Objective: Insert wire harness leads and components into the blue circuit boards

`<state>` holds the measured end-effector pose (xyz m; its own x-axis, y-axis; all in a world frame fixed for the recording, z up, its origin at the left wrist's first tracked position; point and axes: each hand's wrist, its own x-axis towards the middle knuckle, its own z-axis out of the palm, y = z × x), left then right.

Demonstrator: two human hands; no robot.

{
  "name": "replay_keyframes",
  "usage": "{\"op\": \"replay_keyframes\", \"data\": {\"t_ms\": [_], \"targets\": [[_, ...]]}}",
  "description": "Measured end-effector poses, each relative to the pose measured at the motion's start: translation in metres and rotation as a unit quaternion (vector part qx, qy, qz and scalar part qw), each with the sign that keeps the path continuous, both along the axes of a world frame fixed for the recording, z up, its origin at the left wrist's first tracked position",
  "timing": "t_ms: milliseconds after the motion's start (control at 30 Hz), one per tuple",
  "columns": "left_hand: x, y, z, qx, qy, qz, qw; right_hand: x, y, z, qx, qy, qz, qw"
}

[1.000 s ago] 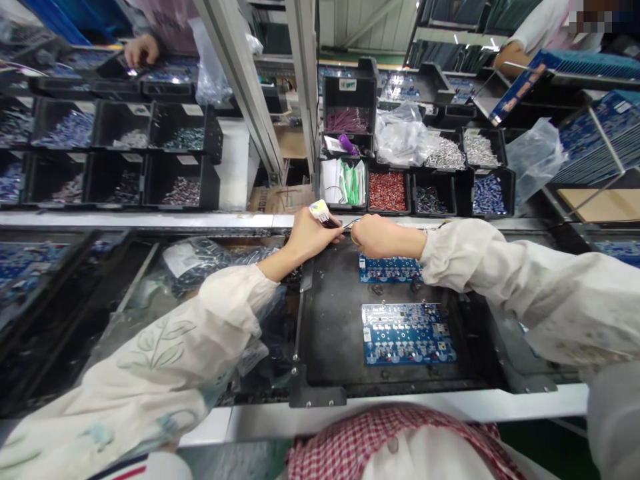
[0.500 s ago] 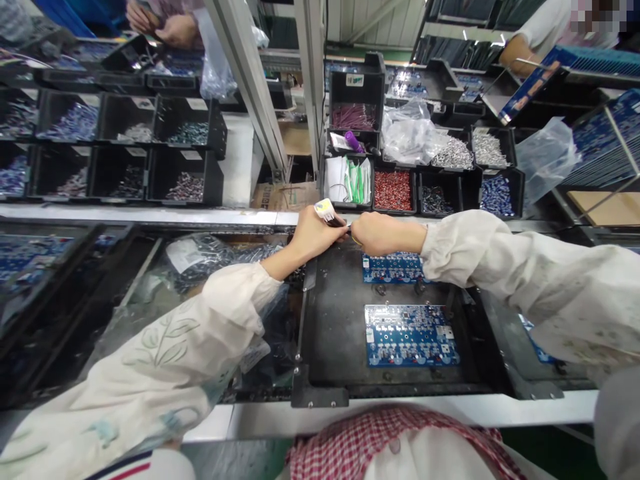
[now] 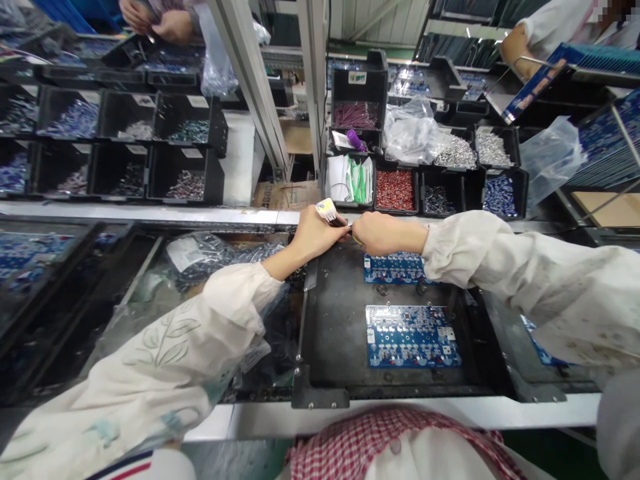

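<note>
My left hand [image 3: 315, 239] grips a small dark-handled item with a white and yellow end [image 3: 326, 210], which sticks up past my fingers. My right hand [image 3: 383, 233] comes in from the other side, its fingertips almost meeting the left hand around a thin wire [image 3: 349, 227]. Just below my hands, a blue circuit board [image 3: 395, 269] lies partly under my right hand in a black fixture tray [image 3: 330, 320]. A second blue board [image 3: 413, 337] lies nearer me in the same tray, apart from my hands.
Black bins of small components [image 3: 395, 190] stand beyond a white rail [image 3: 150, 215], with aluminium posts [image 3: 250, 87] rising among them. Plastic bags [image 3: 413, 132] lie about. A co-worker's hands [image 3: 160, 20] work at top left, another person's forearm [image 3: 517, 50] at top right.
My hands have barely moved and stay close together. The whole view has shifted slightly right. The co-worker's hands at top left now appear closer together.
</note>
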<state>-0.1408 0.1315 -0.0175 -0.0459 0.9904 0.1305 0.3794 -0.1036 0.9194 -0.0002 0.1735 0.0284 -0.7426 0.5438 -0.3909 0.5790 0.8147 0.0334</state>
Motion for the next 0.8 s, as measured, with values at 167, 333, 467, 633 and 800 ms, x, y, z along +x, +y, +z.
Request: {"op": "replay_keyframes", "data": {"t_ms": [167, 333, 467, 633, 800], "targets": [[0.002, -0.010, 0.009, 0.034, 0.313, -0.068, 0.947, 0.013, -0.001, -0.001, 0.005, 0.035, -0.041, 0.999], [0.020, -0.023, 0.025, -0.017, 0.576, -0.207, 0.791, 0.028, -0.003, 0.001, 0.084, 0.199, -0.061, 0.974], [0.027, -0.031, 0.029, -0.029, 0.633, -0.211, 0.744, 0.027, 0.003, -0.019, 0.083, 0.266, -0.026, 0.960], [0.021, -0.030, 0.018, 0.024, 0.639, -0.235, 0.732, 0.017, 0.013, -0.037, 0.026, 0.363, -0.060, 0.929], [0.019, -0.032, 0.015, 0.000, 0.648, -0.186, 0.739, 0.080, -0.011, 0.002, 0.002, 0.410, -0.081, 0.909]]}}
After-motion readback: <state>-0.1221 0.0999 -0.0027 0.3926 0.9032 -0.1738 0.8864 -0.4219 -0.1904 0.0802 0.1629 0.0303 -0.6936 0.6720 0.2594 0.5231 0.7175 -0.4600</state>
